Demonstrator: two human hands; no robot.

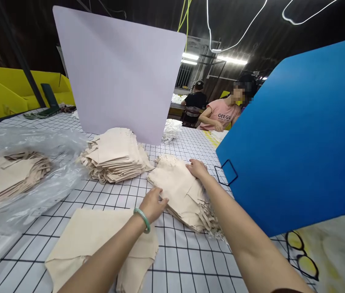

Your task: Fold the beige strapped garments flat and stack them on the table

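— How much room do you have around you?

— Your grid-lined table (191, 260) is hemmed in: a blue board (300, 138) stands close at your right arm, a pale lilac board (120, 73) closes off the far side, and crinkled clear plastic (53, 162) over a tan stack (10, 175) fills the left. The bare squares lie between the piles and toward the near edge.

— What are you handling?

— Flat beige cloth pieces, soft, matte, cut with angled corners. The pile you work on (184, 195) lies in the middle of the table, fanned out with frayed edges toward the right. A taller, neater stack (114, 156) sits well beyond it, and a single large piece (99, 240) lies under your left forearm.

— And your hands?

— Your left hand (154, 203), with a green bangle (142, 219) at the wrist, is curled loosely at the pile's near left edge, fingertips pinching or touching it; a firm grip cannot be told. Your right hand (197, 167) rests open, fingers flat on the pile's far corner, holding nothing.
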